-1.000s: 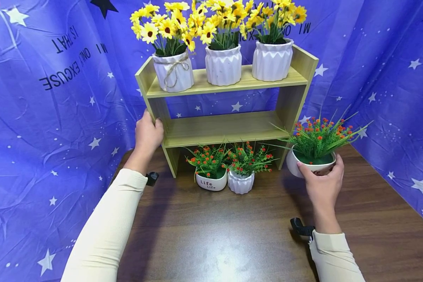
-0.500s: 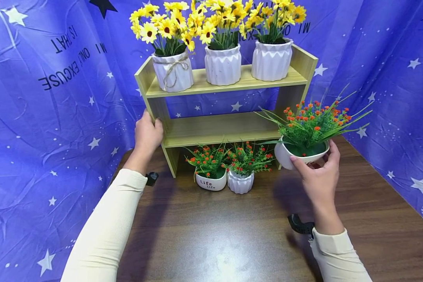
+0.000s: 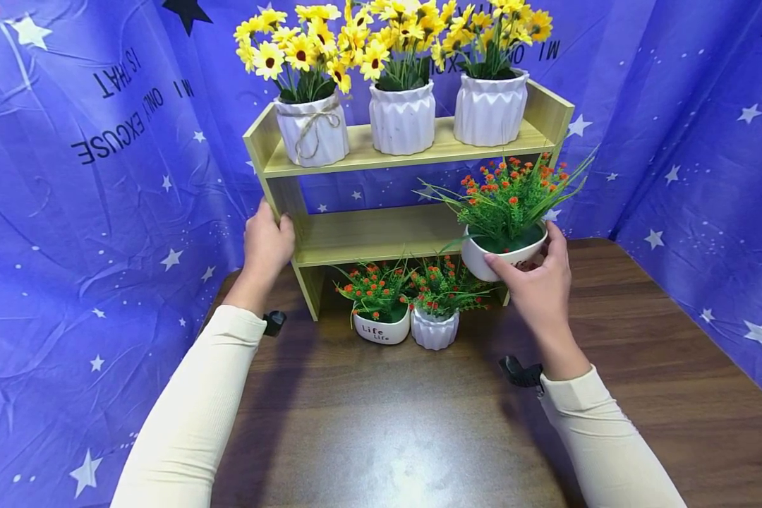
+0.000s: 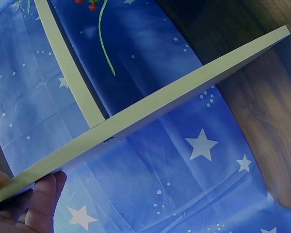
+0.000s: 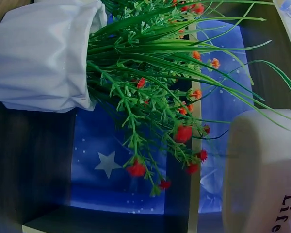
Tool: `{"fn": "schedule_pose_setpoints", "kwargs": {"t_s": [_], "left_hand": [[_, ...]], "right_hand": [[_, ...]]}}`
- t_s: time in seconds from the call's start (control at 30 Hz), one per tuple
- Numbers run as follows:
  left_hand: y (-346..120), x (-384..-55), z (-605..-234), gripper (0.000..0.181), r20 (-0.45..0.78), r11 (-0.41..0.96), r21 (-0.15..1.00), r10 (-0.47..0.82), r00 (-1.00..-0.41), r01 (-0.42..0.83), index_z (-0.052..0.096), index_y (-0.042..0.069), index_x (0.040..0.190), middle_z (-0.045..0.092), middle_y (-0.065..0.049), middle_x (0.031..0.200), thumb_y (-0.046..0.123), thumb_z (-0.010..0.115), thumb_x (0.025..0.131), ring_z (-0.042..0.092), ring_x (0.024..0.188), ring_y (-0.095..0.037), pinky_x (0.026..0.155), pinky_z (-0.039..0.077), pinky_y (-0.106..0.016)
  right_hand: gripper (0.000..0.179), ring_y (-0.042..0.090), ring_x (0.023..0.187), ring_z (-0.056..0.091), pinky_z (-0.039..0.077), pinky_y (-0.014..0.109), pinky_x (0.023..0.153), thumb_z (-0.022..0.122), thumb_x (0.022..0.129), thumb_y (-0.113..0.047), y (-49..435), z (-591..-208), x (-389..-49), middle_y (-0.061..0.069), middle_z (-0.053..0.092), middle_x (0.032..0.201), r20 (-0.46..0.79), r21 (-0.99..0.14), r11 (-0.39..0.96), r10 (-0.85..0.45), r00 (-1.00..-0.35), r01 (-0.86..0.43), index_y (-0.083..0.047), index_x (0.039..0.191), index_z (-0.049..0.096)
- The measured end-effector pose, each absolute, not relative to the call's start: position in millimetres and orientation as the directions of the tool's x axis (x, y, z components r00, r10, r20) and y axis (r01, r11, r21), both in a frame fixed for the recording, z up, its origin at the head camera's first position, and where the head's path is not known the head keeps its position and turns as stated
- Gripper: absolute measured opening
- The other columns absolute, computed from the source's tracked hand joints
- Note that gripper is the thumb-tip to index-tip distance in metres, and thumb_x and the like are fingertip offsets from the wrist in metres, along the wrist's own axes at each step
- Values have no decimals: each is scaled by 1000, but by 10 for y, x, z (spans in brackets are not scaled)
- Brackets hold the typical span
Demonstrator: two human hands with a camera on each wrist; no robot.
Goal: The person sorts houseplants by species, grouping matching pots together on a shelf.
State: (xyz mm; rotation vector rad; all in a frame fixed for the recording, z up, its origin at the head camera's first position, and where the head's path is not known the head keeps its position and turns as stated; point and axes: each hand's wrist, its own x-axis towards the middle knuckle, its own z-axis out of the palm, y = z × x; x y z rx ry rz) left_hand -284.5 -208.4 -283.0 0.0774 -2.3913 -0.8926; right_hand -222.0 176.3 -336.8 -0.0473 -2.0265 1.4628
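Note:
My left hand (image 3: 267, 240) grips the left side panel of a light wooden shelf rack (image 3: 381, 229). In the left wrist view, thumb and fingers lie on both sides of that panel (image 4: 150, 99). My right hand (image 3: 542, 286) holds a potted plant (image 3: 506, 212) by its smooth white pot, thumb at the front. Grassy leaves and small orange-red flowers fill it. The plant is held up in front of the right end of the middle shelf. Lettering shows on this pot (image 5: 262, 165) in the right wrist view, where the hand itself is out of sight.
On the top shelf stand three ribbed white pots (image 3: 403, 120) of yellow flowers. Below the middle shelf, a "Life" pot (image 3: 381, 328) and a ribbed pot (image 3: 434, 330) with red-orange flowers stand side by side on the brown table (image 3: 368, 423). A blue star-patterned curtain (image 3: 121, 247) hangs behind.
My right hand has carried the potted plant left and upward, from beside the rack to the front of the middle shelf's right end. The left hand has stayed on the side panel.

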Motion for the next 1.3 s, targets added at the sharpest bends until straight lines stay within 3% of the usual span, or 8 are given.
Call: {"fn": "schedule_pose_setpoints", "kwargs": {"t_s": [0.1, 0.3, 0.43, 0.83, 1.3], "left_hand": [[-2080, -2844, -2831, 28, 503, 775, 615, -243, -829, 145, 54, -2, 120, 64, -30, 116, 13, 50, 96, 59, 109, -52, 88, 44, -60], [-2074, -2844, -2836, 27, 504, 774, 615, -238, -830, 151, 54, -2, 120, 64, -30, 116, 12, 50, 97, 59, 109, -51, 89, 44, -60], [-2070, -2837, -2832, 27, 502, 773, 615, -236, -832, 152, 54, -2, 119, 64, -29, 116, 12, 50, 97, 59, 110, -51, 90, 44, -59], [-2058, -2837, -2808, 28, 485, 774, 618, -238, -841, 137, 53, 0, 121, 64, -29, 118, 14, 49, 97, 59, 111, -50, 90, 43, -59], [-2071, -2846, -2828, 29, 484, 770, 623, -243, -841, 137, 53, 0, 123, 64, -29, 119, 13, 49, 97, 58, 113, -49, 92, 43, -58]], "right_hand": [[97, 15, 102, 55, 46, 20, 80, 89, 72, -31, 1743, -3356, -2329, 9, 55, 129, 460, -864, 393, 361, -811, -315, -9, 150, 35], [101, 22, 122, 50, 40, 34, 101, 88, 71, -38, 1735, -3347, -2530, 15, 51, 139, 444, -849, 450, 323, -836, -277, -2, 149, 35], [107, 27, 130, 45, 35, 40, 108, 87, 72, -41, 1720, -3343, -2608, 19, 45, 146, 407, -853, 462, 302, -862, -241, 0, 152, 29], [98, 29, 119, 51, 41, 44, 97, 81, 77, -50, 1674, -3283, -2834, 18, 52, 136, 417, -831, 503, 281, -864, -238, -3, 149, 34], [97, 46, 110, 57, 43, 56, 87, 76, 78, -58, 1683, -3216, -3059, 31, 58, 119, 407, -750, 641, 250, -879, -165, 5, 140, 34]]}}
